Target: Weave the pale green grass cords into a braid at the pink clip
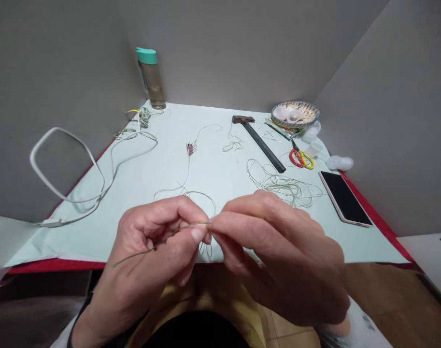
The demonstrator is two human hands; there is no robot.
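A thin green cord (pixel 135 254) runs across my left hand (pixel 158 251), its loose end trailing over the thumb side. The left thumb and forefinger pinch it near the table's front edge. My right hand (pixel 274 251) meets the left fingertips and pinches the same cord; its exact grip is partly hidden behind the fingers. Beyond the hands, a loop of the cord curves over the table, and small loops hang below the fingertips. Past them lies a small dark red piece (pixel 190 149) with pale strands attached.
A tangled green cord (pixel 289 187), hammer (pixel 263 145), scissors (pixel 302 158) and phone (pixel 345 198) lie to the right. A woven basket (pixel 305 114) stands at the back right, a bottle (pixel 153 79) at the back left. A white cable (pixel 107 186) loops on the left.
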